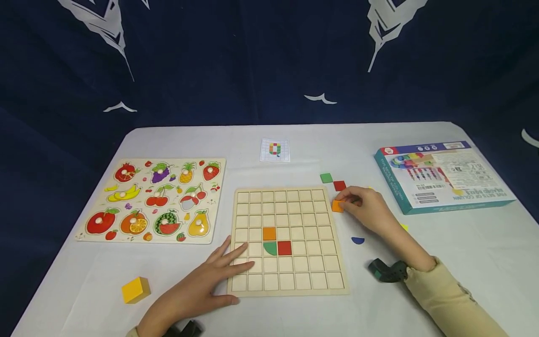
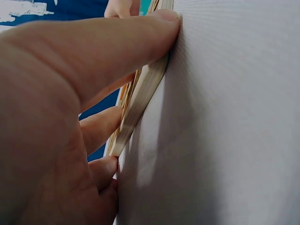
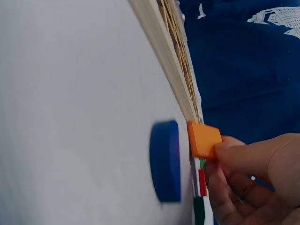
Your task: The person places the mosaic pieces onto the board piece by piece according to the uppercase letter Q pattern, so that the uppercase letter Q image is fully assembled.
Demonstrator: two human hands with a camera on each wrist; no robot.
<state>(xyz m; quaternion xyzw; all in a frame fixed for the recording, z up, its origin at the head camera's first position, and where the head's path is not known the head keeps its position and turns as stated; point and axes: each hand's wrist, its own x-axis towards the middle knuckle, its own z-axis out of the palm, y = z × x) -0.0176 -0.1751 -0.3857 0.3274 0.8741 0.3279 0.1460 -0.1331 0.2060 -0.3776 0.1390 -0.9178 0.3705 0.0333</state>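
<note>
My right hand (image 1: 365,209) pinches an orange square tile (image 1: 337,206) between thumb and fingertips, just off the right edge of a wooden grid board (image 1: 294,293). In the right wrist view the orange tile (image 3: 203,140) is tilted beside the board's edge. My left hand (image 1: 202,283) rests on the board's lower left corner with fingers spread, the thumb along its side. On the grid lie an orange square (image 1: 269,233), a green quarter-round tile (image 1: 271,248) and a red square (image 1: 284,248), in neighbouring cells. A blue half-round tile (image 1: 358,240) lies below my right hand.
A green square (image 1: 326,178) and a red square (image 1: 339,186) lie beyond my right hand. Yellow pieces partly show around it. A pattern card (image 1: 275,150) lies behind the board, a fruit puzzle (image 1: 151,201) left, a box (image 1: 444,175) right, a yellow block (image 1: 136,290) front left.
</note>
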